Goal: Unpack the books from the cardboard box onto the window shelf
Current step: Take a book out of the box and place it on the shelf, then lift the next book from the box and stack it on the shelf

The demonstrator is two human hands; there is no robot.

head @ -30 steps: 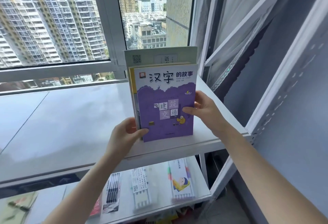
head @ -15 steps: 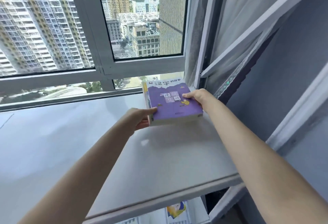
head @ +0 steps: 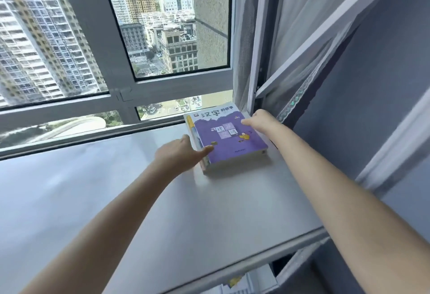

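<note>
Purple card cover under both hands: the left hand [head: 179, 154] has its thumb lying on the near left corner of the stack of books [head: 229, 139], with the fingers out of sight along the spine side, and the right hand [head: 260, 120] rests fingertips on the far right part of the top cover, palm curved over the edge. Neither hand is closed round the stack; both press or steady it, loosely spread.

The stack lies flat on the window shelf [head: 162, 200], in the far right corner, its far edge just beside the window frame [head: 162, 88] and its right side near the curtain [head: 302, 26]. A yellow edge of a lower book shows at the far left, so there are several thin volumes, how many I cannot tell.

These look like glossy paperbacks: light singly, moderate together, stiff enough flat but liable to slide over one another. I judge the best hold is at opposite sides, thumbs on top and fingers beneath, squeezing the stack so no book slips out. The smooth grey shelf offers little friction, so a push will move the pile easily.

The cardboard box is not in view.
</note>
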